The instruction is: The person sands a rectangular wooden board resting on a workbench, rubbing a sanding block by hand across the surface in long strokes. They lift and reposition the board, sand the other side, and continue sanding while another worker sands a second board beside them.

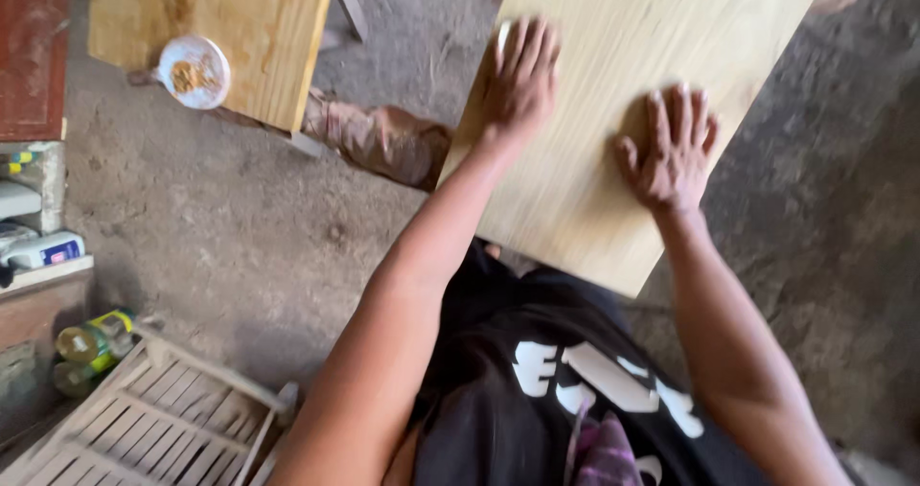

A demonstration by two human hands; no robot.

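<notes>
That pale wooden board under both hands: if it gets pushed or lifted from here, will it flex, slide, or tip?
The wooden board looks like a flat, solid panel, so it is probably stiff rather than floppy. Its smooth face under the left hand and right hand may let palms slip. What supports it is hidden, so tipping cannot be ruled out.

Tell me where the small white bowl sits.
In the head view, upper left: the white bowl rests on the smaller wooden board, left of the left hand.

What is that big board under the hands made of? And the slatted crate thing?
The board looks like pale, bare wood: long grain lines run along it, with no shine. The slatted crate seems to be whitish painted or weathered wood, though the blur leaves plastic possible.
</notes>
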